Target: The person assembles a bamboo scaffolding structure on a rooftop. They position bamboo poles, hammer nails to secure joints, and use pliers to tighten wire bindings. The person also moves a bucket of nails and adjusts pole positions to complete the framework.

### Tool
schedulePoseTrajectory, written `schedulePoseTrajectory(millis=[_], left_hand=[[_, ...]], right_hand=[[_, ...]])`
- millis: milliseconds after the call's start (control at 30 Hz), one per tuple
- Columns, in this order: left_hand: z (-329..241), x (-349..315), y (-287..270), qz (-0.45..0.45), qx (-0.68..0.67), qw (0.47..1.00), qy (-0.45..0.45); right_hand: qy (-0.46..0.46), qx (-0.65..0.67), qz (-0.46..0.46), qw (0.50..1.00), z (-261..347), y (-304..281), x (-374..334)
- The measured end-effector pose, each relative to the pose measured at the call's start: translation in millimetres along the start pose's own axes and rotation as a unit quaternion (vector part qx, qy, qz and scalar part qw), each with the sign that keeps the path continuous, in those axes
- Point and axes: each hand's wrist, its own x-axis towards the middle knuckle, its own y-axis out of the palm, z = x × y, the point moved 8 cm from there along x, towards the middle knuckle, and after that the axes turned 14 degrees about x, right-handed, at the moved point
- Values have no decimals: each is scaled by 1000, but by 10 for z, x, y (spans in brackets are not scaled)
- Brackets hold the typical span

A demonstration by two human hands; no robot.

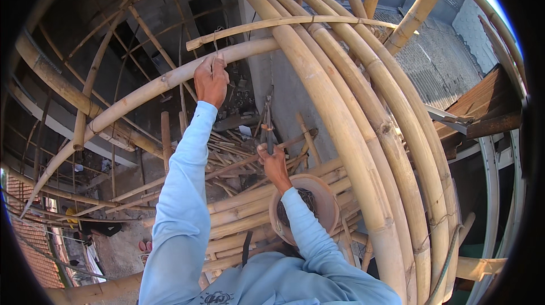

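My left hand (pixel 211 80) is raised to a thick bamboo pole (pixel 164 82), its fingers pinched together at the pole's upper side. A thin wire (pixel 216 39) runs from the fingertips up towards a split bamboo strip (pixel 295 21) just above. Lower and to the right, my right hand (pixel 274 163) is closed around the handles of a pair of dark pincers (pixel 268 126), whose head points away from me. The jaws are too small to make out. Below the right hand, partly behind my forearm, stands a pinkish bucket (pixel 331 205) with dark wire pieces inside.
Several thick bamboo poles (pixel 363 140) curve along my right side. More poles (pixel 241 214) lie crosswise under the bucket. Bamboo scaffolding (pixel 93 86) fills the left, above a lower floor with a heap of sticks (pixel 227 157). A corrugated roof (pixel 434 75) lies at the far right.
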Motion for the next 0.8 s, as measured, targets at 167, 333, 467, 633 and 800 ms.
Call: schedulePoseTrajectory(millis=[167, 333, 467, 633, 800], left_hand=[[-222, -772, -685, -99, -11, 995, 26], [-368, -1446, -943, -115, -100, 987, -46], [-111, -1544, -1037, -41, -41, 997, -41], [-382, -1589, -1128, -30, 72, 997, -3], [-239, -1570, -1066, -73, -55, 995, 40]], right_hand=[[-47, -84, 36, 995, 597, 224, -588], [-105, -57, 41, 992, 1256, 163, -942], [-121, -73, 32, 989, 1382, 232, -1188], [-137, -68, 34, 988, 1347, 232, -1509], [-83, -84, 12, 993, 958, -45, -1642]])
